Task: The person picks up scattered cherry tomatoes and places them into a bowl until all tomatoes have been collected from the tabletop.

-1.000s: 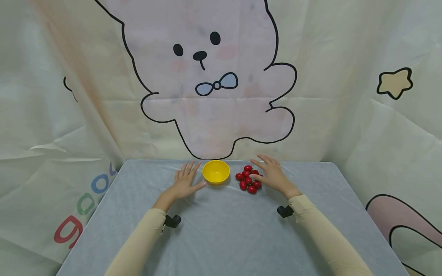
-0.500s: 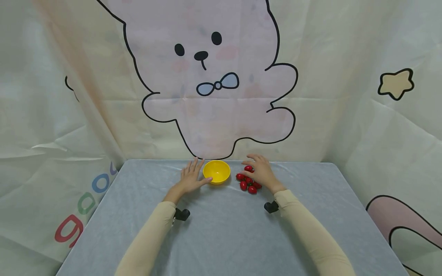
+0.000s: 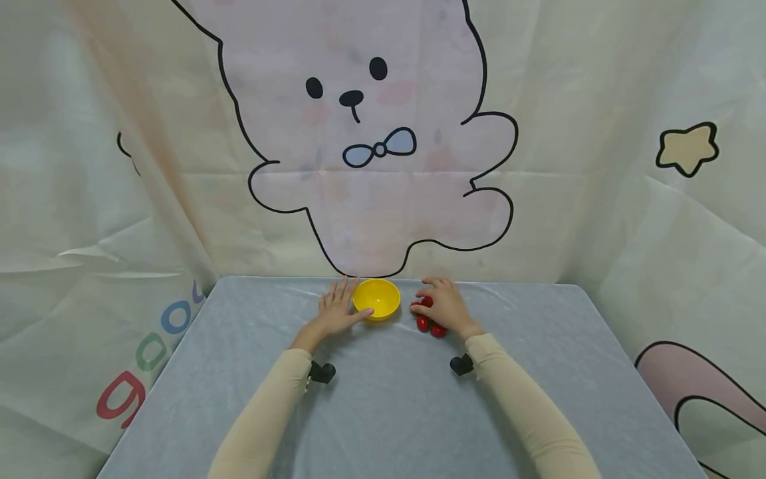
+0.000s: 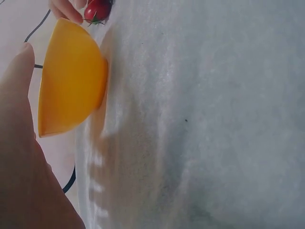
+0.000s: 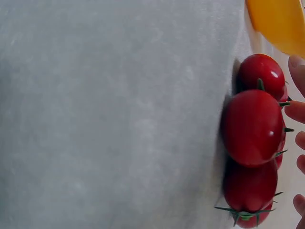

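A yellow bowl [image 3: 376,299] stands upright near the far edge of the table. My left hand [image 3: 336,315] is at its left side, fingers straight and thumb over the near rim. In the left wrist view the thumb lies across the mouth side of the bowl [image 4: 71,81]. To the right, my right hand [image 3: 447,307] hovers over a cluster of red cherry tomatoes [image 3: 438,330], its fingers spread and slightly bent, hiding several of them. The right wrist view has the fingertips [image 5: 296,110] close over the tomatoes [image 5: 252,128], with green stems showing.
A grey-blue cloth covers the table [image 3: 383,406]. Behind it hangs a pale curtain [image 3: 538,219] with a cartoon bear, and similar curtains flank both sides. A black wrist mount [image 3: 323,373] shows at the left wrist, another at the right.
My left hand has moved right to the bowl, its thumb coming over the rim. My right hand has shifted left and nearer over the tomatoes, its fingers bending more. The bowl stays put.
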Action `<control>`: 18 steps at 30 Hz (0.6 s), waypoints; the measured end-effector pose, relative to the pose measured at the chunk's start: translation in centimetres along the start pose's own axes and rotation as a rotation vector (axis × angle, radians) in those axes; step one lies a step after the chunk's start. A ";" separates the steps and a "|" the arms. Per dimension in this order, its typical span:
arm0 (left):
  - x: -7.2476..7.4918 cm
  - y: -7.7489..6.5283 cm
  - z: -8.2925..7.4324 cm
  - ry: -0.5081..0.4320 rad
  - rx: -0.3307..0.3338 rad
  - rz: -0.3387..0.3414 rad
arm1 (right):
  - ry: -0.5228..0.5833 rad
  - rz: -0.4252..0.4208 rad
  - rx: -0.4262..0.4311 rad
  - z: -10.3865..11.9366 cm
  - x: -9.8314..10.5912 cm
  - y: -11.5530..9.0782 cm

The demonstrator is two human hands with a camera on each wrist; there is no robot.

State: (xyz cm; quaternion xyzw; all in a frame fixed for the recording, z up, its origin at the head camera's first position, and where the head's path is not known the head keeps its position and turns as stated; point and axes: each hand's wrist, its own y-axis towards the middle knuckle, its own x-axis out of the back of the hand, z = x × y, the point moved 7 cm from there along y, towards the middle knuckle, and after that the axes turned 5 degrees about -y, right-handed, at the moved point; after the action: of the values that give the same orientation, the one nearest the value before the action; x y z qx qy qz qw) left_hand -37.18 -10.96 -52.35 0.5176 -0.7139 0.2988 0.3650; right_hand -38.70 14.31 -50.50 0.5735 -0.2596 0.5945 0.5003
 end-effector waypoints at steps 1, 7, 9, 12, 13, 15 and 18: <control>0.0 0.0 0.0 0.000 0.000 0.001 | 0.003 -0.002 -0.002 0.0 -0.1 -0.1; -0.3 -0.1 0.0 -0.008 0.001 0.006 | 0.019 0.000 -0.030 -0.2 -0.4 -0.3; -0.5 -0.1 0.1 -0.012 0.006 0.010 | 0.020 0.002 -0.037 -0.2 -0.5 -0.3; -0.6 0.1 0.3 -0.017 0.011 0.015 | 0.017 0.004 -0.043 -0.2 -0.6 -0.4; -0.7 0.1 0.3 -0.019 0.011 0.015 | 0.015 0.005 -0.044 -0.2 -0.6 -0.3; -0.7 0.2 0.4 -0.014 0.018 0.018 | 0.017 0.007 -0.046 -0.3 -0.7 -0.3; -0.7 0.2 0.4 -0.011 0.019 0.018 | 0.018 0.010 -0.050 -0.3 -0.7 -0.3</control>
State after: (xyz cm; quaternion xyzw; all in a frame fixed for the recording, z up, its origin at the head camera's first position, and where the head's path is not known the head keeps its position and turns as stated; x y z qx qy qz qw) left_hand -37.25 -10.82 -53.17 0.5160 -0.7179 0.3058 0.3534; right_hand -38.67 14.45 -51.29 0.5539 -0.2730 0.5956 0.5138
